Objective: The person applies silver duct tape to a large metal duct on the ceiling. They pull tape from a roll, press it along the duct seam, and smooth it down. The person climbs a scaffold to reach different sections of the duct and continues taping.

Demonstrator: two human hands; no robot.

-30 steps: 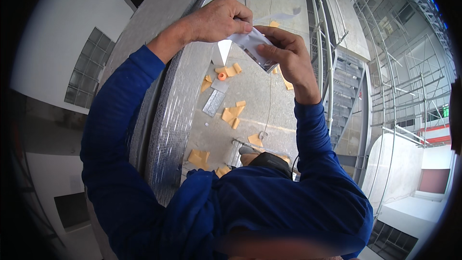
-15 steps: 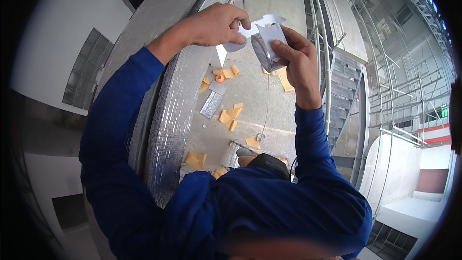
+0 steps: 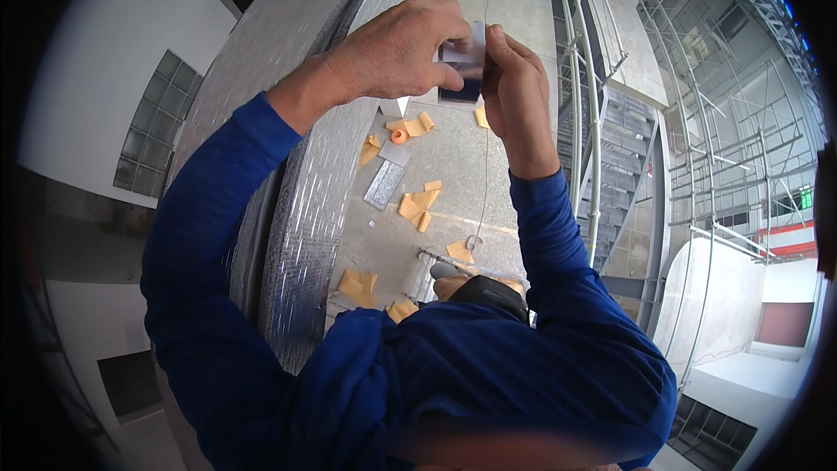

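Observation:
Both hands are raised in front of me around a small strip of tape [image 3: 467, 45], its upper part white and its lower part dark and glossy. My left hand [image 3: 397, 48] is closed on it from the left, thumb and fingers pinching its edge. On the other side, my right hand [image 3: 521, 92] grips its right edge with the fingers pressed close together. The roll the strip belonged with cannot be made out behind the hands. At my left side runs a long body wrapped in silver foil [image 3: 314, 201].
On the concrete floor far below lie crumpled yellow paper pieces [image 3: 420, 205], an orange ring [image 3: 398, 136] and a grey foil-faced panel [image 3: 384, 183]. A thin cable [image 3: 486, 183] crosses it. White scaffold pipes [image 3: 586, 105] and a steel staircase [image 3: 621, 174] stand at right.
The silver tape roll with white backing, visible in my right hand before, is now hidden. My right hand has turned and moved left; both hands have come together, and a dark glossy face shows between them.

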